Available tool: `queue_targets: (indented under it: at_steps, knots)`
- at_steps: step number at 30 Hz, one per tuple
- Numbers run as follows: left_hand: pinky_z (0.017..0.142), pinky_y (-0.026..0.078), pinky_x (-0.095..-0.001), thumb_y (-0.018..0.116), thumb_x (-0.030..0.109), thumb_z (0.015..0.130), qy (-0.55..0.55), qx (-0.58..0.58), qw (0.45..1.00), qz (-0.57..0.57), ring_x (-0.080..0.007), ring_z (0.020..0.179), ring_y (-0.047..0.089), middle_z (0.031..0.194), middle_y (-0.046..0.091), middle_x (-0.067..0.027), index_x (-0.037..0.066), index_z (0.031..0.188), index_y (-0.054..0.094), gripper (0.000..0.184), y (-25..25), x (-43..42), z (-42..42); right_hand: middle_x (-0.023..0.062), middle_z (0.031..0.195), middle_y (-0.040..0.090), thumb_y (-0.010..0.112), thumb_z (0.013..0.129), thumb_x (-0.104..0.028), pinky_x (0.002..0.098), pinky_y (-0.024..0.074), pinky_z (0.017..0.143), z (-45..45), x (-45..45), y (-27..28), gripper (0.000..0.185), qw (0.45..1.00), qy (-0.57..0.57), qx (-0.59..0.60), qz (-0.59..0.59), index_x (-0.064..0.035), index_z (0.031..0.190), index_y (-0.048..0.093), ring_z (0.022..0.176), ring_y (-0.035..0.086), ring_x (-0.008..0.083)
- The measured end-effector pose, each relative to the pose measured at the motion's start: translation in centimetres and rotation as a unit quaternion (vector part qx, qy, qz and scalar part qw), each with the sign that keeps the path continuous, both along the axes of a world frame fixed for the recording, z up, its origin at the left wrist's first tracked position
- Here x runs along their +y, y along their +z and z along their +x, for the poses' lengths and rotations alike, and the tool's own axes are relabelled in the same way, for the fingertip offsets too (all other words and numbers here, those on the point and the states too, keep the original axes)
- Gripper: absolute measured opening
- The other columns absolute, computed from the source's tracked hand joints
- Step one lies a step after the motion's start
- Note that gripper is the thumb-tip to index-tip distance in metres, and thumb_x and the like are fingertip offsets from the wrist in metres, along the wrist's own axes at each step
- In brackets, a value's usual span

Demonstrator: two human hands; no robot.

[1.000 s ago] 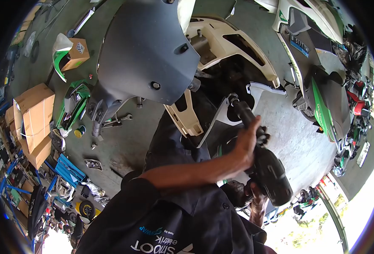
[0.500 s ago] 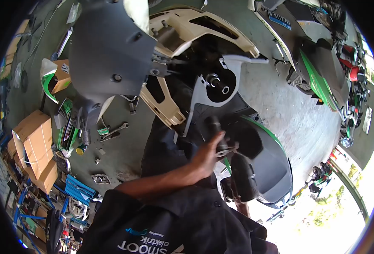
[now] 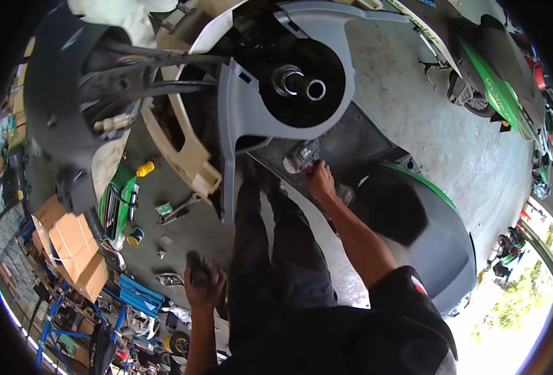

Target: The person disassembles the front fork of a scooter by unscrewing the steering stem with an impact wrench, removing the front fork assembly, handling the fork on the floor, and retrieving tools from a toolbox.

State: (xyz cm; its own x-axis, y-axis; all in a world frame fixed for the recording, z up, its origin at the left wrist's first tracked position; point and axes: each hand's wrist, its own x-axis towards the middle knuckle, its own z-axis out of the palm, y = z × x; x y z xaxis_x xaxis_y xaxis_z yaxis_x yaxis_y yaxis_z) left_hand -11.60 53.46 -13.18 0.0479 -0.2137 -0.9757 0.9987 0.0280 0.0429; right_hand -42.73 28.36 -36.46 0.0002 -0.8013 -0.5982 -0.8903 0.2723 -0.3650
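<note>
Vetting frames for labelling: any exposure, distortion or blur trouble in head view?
Head view: daylight blown out at lower right; fisheye bends the green-striped scooter near the right rim, corners black; the left hand and its dark object look slightly soft, probably motion; deep shadow inside the grey panel.

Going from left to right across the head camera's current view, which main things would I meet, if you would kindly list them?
Tan cardboard box → blue slatted piece → bare left hand holding a dark handheld object → bare right hand → dark-grey scooter body with a green edge.
</note>
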Motion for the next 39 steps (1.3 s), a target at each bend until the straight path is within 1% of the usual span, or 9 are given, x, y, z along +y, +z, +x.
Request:
queue_targets:
  at_steps: [9, 12, 14, 16, 18, 21, 26, 32, 39]
  knots:
    - [0.086, 0.046, -0.0397, 0.06, 0.044, 0.093, 0.02, -0.055, 0.995, 0.078, -0.012, 0.095, 0.067, 0.1, 0.071, 0.0008, 0.021, 0.109, 0.066, 0.028, -1.2, 12.3, -2.6, 0.0232, 0.128, 0.048, 0.066, 0.086, -0.017, 0.0569, 0.042, 0.095, 0.4, -3.2, -17.6, 0.059, 0.99, 0.1, 0.003, -0.102, -0.0006, 0.137, 0.042, 0.118, 0.049, 0.0392]
    - [0.081, 0.047, -0.0382, 0.064, 0.043, 0.09, -0.01, -0.055, 0.991, 0.125, -0.0124, 0.092, 0.067, 0.097, 0.07, -0.0002, 0.018, 0.107, 0.066, 0.03, -1.9, 14.2, -5.0, 0.0198, 0.12, 0.054, 0.063, 0.088, -0.013, 0.0558, 0.0435, 0.093, 0.1, -7.4, -10.1, 0.041, 0.935, -0.238, -0.256, -0.056, 0.0, 0.125, 0.053, 0.115, 0.053, 0.0355]
    - [0.079, 0.048, -0.0384, 0.064, 0.044, 0.089, -0.135, -0.136, 0.974, 0.122, -0.0146, 0.086, 0.064, 0.09, 0.068, -0.0017, 0.017, 0.105, 0.064, 0.031, -3.8, 13.2, -6.2, 0.0139, 0.107, 0.06, 0.061, 0.093, -0.018, 0.0414, 0.044, 0.084, 1.2, -12.5, 1.3, 0.031, 0.86, -0.319, -0.322, -0.234, 0.0002, 0.118, 0.057, 0.101, 0.055, 0.024]
    - [0.076, 0.049, -0.0383, 0.06, 0.048, 0.09, -0.373, -0.299, 0.871, 0.111, -0.0177, 0.077, 0.061, 0.083, 0.063, -0.0029, 0.016, 0.1, 0.062, 0.034, -5.1, 13.0, -7.2, 0.0079, 0.095, 0.065, 0.058, 0.099, -0.023, 0.027, 0.0444, 0.075, 2.9, -16.7, 14.7, 0.026, 0.827, -0.251, -0.352, -0.359, 0.0003, 0.111, 0.06, 0.086, 0.057, 0.0125]
    - [0.075, 0.05, -0.0404, 0.058, 0.049, 0.092, -0.333, -0.277, 0.898, 0.075, -0.0214, 0.075, 0.061, 0.081, 0.062, -0.0049, 0.014, 0.097, 0.062, 0.035, -6.0, 12.7, -7.6, 0.0078, 0.09, 0.065, 0.061, 0.098, -0.025, 0.0266, 0.0451, 0.068, 4.4, -18.5, 24.6, 0.028, 0.883, -0.083, -0.274, -0.371, 0.0, 0.11, 0.062, 0.078, 0.059, 0.0125]
    - [0.074, 0.052, -0.044, 0.06, 0.045, 0.093, 0.008, -0.031, 0.999, 0.013, -0.0259, 0.081, 0.063, 0.083, 0.065, -0.0079, 0.012, 0.096, 0.062, 0.033, -6.9, 12.4, -6.6, 0.0128, 0.082, 0.066, 0.066, 0.094, -0.023, 0.0308, 0.0486, 0.058, 9.0, -20.5, 33.2, 0.026, 0.894, 0.234, -0.18, -0.338, 0.0007, 0.103, 0.063, 0.066, 0.063, 0.0191]
    - [0.076, 0.052, -0.0424, 0.067, 0.045, 0.09, 0.121, -0.015, 0.982, 0.143, -0.0264, 0.081, 0.062, 0.089, 0.065, -0.0078, 0.013, 0.103, 0.061, 0.035, -5.9, 7.4, -4.7, 0.0221, 0.073, 0.068, 0.067, 0.087, -0.024, 0.0454, 0.0567, 0.068, 14.8, -21.9, 34.7, 0.027, 0.865, 0.454, 0.134, -0.165, 0.0024, 0.082, 0.071, 0.072, 0.071, 0.0383]
    - [0.081, 0.051, -0.0426, 0.072, 0.045, 0.086, 0.098, -0.029, 0.988, 0.112, -0.0267, 0.084, 0.062, 0.09, 0.066, -0.0057, 0.013, 0.101, 0.064, 0.036, -6.6, 9.4, -4.2, 0.0307, 0.076, 0.065, 0.062, 0.074, -0.008, 0.052, 0.0542, 0.073, 16.3, -23.0, 32.7, 0.015, 0.862, 0.449, 0.197, -0.128, 0.0067, 0.076, 0.066, 0.077, 0.067, 0.0467]
    - [0.086, 0.05, -0.0433, 0.071, 0.047, 0.086, 0.196, -0.004, 0.978, 0.071, -0.027, 0.086, 0.061, 0.091, 0.066, -0.0074, 0.009, 0.1, 0.064, 0.04, -7.2, 14.3, -5.8, 0.0268, 0.099, 0.066, 0.07, 0.077, -0.003, 0.0505, 0.0486, 0.082, 13.0, -24.0, 30.7, 0.025, 0.802, 0.546, 0.122, -0.209, 0.0039, 0.1, 0.062, 0.095, 0.062, 0.0456]
